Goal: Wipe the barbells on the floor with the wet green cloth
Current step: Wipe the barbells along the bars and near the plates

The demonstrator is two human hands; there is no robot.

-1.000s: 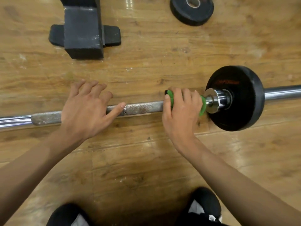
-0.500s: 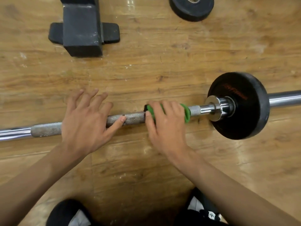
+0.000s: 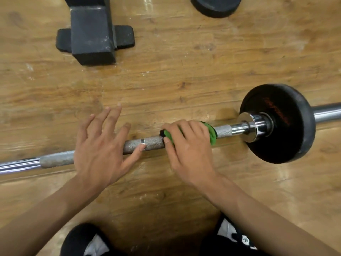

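Slid leftward along the bar since a second ago, away from the chrome collar, the green cloth is now being gripped around the knurled shaft of the barbell by the right hand, whose fingers are being curled over the top of it. A stretch of bare knurling is being left showing between cloth and collar. The barbell is lying across the wooden floor, with a black weight plate being carried near its right end. The left hand is being held open over the shaft just left of the cloth, fingers spread and straight, with its thumb being rested against the bar. A black equipment base and a loose black plate are being shown beyond the bar.
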